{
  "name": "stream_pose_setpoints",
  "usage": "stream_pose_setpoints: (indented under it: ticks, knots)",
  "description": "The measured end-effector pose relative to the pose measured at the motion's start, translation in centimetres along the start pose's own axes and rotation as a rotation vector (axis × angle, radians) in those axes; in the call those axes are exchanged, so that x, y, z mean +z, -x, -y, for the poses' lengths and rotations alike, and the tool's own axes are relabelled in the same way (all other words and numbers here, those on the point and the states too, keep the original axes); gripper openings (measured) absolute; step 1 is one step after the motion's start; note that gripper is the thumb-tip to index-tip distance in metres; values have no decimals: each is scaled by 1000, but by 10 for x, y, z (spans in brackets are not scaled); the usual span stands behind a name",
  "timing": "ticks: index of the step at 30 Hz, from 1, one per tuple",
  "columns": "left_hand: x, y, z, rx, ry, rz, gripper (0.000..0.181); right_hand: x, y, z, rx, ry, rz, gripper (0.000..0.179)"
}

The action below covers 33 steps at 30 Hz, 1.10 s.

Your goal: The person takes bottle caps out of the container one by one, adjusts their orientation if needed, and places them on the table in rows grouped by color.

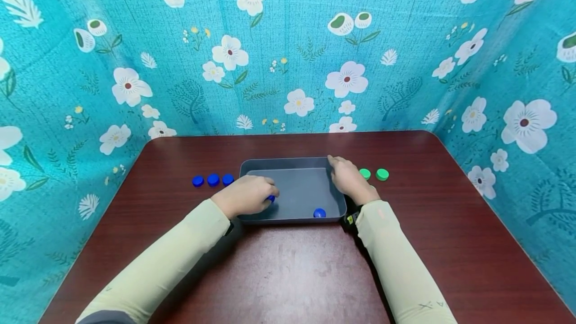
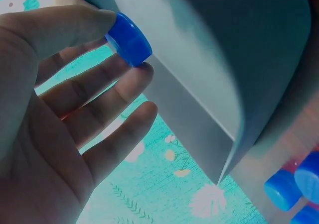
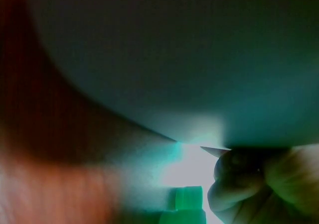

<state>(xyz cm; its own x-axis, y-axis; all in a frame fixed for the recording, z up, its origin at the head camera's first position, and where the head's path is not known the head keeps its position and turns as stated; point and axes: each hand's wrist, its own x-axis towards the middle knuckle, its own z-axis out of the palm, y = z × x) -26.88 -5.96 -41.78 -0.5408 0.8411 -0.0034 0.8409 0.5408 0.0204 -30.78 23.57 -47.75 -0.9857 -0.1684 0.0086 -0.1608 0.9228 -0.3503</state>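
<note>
My left hand (image 1: pixel 252 195) is over the left part of a grey rectangular tray (image 1: pixel 297 189). It pinches a blue bottle cap (image 2: pixel 130 40) between thumb and fingertips, with the little finger held apart in the left wrist view. Another blue cap (image 1: pixel 319 213) lies inside the tray, near its front right corner. At the right wall of the tray my right hand (image 1: pixel 350 178) grips the rim, one finger pointing toward the far corner. In the right wrist view, its curled fingers (image 3: pixel 234 194) show below the dark tray wall.
Three blue caps (image 1: pixel 213 180) stand in a row left of the tray. Green caps (image 1: pixel 382 174) lie to its right, partly behind the right hand. The dark brown table (image 1: pixel 288 269) meets a turquoise flowered cloth (image 1: pixel 270 64) at the back and sides.
</note>
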Motion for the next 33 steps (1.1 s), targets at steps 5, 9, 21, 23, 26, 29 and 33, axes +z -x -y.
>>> stream_pose_setpoints:
  ticks: [5, 9, 21, 23, 26, 29, 33]
  knots:
    - [-3, 4, 1, 0, 10, -13, 21, 0, 1, 0, -1, -1, 2, 54]
    - [-6, 8, 2, -18, 25, -11, 22, 0, 1, 0, -6, 0, -6, 54]
    - [-5, 16, 9, -41, 14, -11, 20, 1, 1, -2, -16, -12, -15, 54]
    - [-6, 16, 10, -52, 12, -12, 20, 1, 1, -2, -16, -12, -18, 54]
    - [-8, 18, 11, -65, 13, -13, 20, 1, 1, -2, -17, -8, -18, 54]
    - [-9, 20, 12, -74, 18, -17, 19, 1, 1, -2, -17, -3, -15, 53]
    - [-11, 22, 14, -79, 19, -17, 19, 1, 0, -1, -11, 0, -12, 53]
